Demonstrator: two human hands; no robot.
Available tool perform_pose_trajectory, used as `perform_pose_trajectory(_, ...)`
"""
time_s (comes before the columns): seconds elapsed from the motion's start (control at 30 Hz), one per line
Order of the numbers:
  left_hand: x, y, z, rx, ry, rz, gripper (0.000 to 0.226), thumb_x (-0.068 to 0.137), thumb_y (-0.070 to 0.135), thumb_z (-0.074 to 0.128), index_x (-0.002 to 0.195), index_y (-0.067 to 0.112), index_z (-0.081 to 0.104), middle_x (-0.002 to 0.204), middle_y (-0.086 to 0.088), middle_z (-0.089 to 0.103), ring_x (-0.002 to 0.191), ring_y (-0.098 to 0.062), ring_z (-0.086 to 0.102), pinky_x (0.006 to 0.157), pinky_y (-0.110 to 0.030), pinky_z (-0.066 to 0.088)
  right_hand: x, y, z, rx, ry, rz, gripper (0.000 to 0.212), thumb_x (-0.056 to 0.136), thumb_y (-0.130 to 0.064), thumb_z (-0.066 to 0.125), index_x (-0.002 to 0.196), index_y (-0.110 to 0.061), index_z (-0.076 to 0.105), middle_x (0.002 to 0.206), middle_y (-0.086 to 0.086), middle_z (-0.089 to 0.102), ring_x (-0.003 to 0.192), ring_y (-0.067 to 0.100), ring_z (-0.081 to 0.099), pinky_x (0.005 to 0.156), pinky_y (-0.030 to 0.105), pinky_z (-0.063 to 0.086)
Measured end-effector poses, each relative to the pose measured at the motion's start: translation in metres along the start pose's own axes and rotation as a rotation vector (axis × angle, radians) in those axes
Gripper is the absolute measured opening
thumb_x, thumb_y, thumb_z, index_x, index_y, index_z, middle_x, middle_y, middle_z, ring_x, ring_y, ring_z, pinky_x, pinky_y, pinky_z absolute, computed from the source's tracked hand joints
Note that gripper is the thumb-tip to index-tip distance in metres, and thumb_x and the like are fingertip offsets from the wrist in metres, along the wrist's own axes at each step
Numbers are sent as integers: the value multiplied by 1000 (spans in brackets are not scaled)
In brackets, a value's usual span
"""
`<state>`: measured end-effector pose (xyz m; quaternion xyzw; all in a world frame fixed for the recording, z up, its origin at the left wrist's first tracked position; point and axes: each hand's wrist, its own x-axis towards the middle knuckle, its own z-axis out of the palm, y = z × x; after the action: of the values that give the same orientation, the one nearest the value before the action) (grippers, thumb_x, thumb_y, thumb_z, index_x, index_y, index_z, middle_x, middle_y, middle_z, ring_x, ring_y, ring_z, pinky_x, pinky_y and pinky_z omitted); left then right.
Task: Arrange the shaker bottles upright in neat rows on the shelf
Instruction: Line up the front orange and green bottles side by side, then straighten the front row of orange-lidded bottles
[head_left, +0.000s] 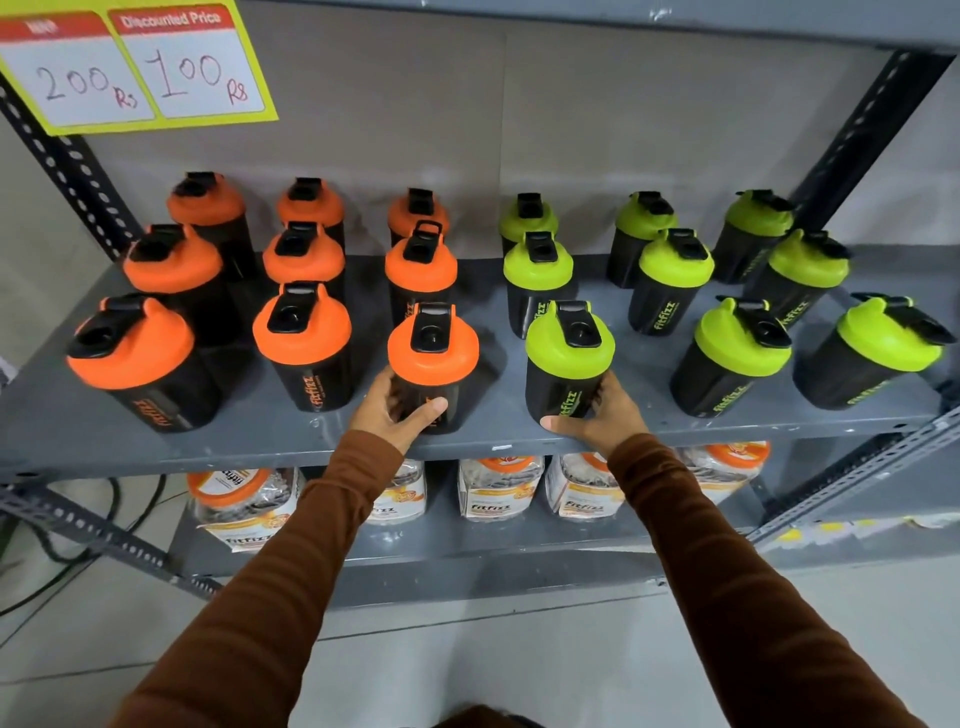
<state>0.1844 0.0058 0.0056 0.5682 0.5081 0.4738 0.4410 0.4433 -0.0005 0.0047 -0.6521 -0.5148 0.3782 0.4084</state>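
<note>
Black shaker bottles stand upright in rows on the grey shelf. Several with orange lids fill the left half and several with green lids fill the right half. My left hand grips the base of the front orange-lid bottle near the shelf's middle. My right hand grips the base of the front green-lid bottle beside it. Both bottles stand on the shelf near its front edge. Brown sleeves cover both arms.
A yellow price sign hangs at the upper left. On the lower shelf stand clear jars with orange lids. Perforated grey uprights frame the rack. Cables lie on the floor at the left.
</note>
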Motion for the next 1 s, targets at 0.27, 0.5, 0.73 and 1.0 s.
perform_pose_trajectory(0.27, -1, 1, 3, 0, 6, 27, 57, 78, 1, 65, 128, 6, 38, 121, -3, 50, 108, -15, 49, 79, 0, 40, 1, 3, -2, -21, -47, -29, 87, 50, -15, 88, 122, -13, 39, 123, 10, 56, 114, 28, 53, 102, 49, 43)
perform_pose_trajectory(0.5, -16, -1, 0, -83, 149, 8, 51, 88, 9, 52, 134, 6, 31, 130, -8, 44, 120, -18, 43, 102, -30, 34, -27, 12, -1, 98, 193, -162, 96, 52, -11, 88, 129, -8, 32, 128, 9, 40, 114, 21, 47, 97, 34, 43)
perform_pose_trajectory(0.73, -35, -18, -15, -79, 451, 61, 16, 93, 30, 41, 90, 22, 55, 89, -2, 63, 86, -8, 60, 85, -28, 48, -79, -17, 66, -49, 286, -656, 34, 71, -31, 68, 93, -18, 46, 93, 3, 46, 81, 11, 48, 77, 12, 39)
perform_pose_trajectory(1.0, -35, -31, -129, 120, 866, 153, 38, 81, 23, 57, 107, -3, 46, 98, -17, 48, 90, -26, 53, 87, -27, 43, -74, -94, 195, 40, -28, -626, 50, 72, -13, 72, 116, -10, 49, 112, 2, 47, 102, 7, 49, 91, 30, 45)
